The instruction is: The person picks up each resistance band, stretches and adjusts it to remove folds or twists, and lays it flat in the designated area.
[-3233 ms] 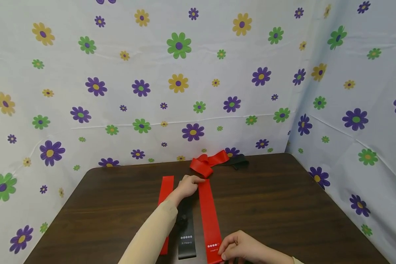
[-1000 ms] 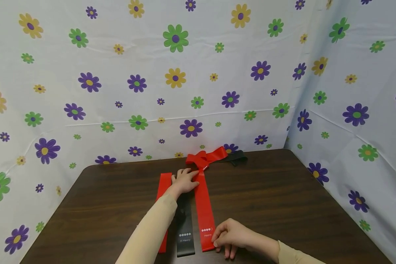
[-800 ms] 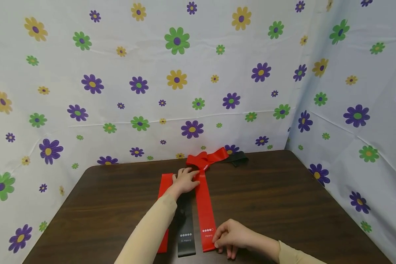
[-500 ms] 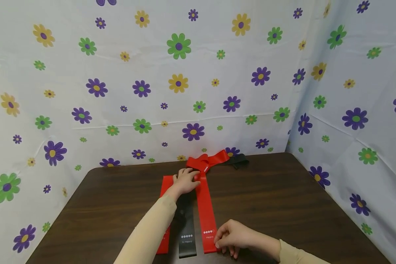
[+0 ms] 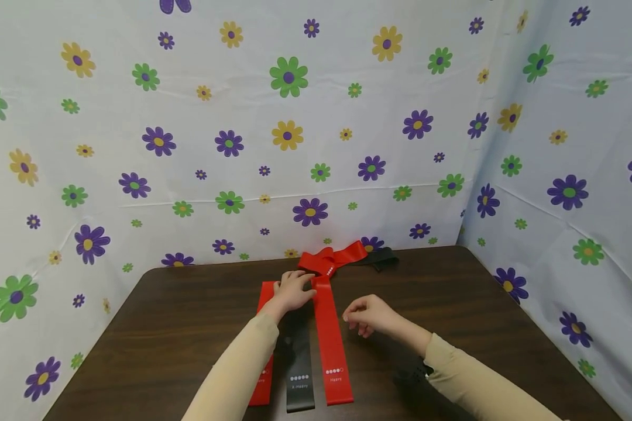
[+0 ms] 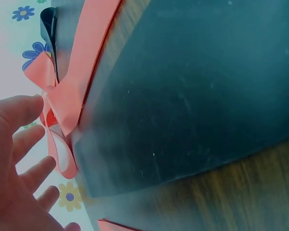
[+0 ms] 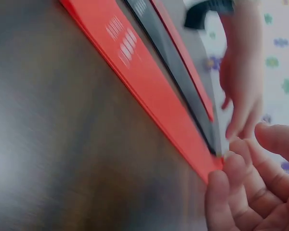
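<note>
Two flat red resistance bands and a black one lie lengthwise on the table: the left red band [image 5: 261,386], the black X-Heavy band [image 5: 299,362] in the middle, and the right red Heavy band [image 5: 330,339]. My left hand [image 5: 293,290] is over the far ends of the black and right red bands, its fingers spread in the left wrist view; contact is unclear. To the right of the Heavy band, my right hand [image 5: 371,316] hovers with loosely bent fingers and nothing in them. Beyond the left hand lies a crumpled heap of red bands [image 5: 323,259].
A black band [image 5: 381,257] lies folded beside the red heap, at the back edge of the brown table [image 5: 189,327]. A white flowered cloth [image 5: 242,117] hangs behind and along the right side.
My right hand has let go of the Heavy band's near corner and moved away from me along its right side. That band shifted slightly left earlier; my left hand stays at the far ends.
</note>
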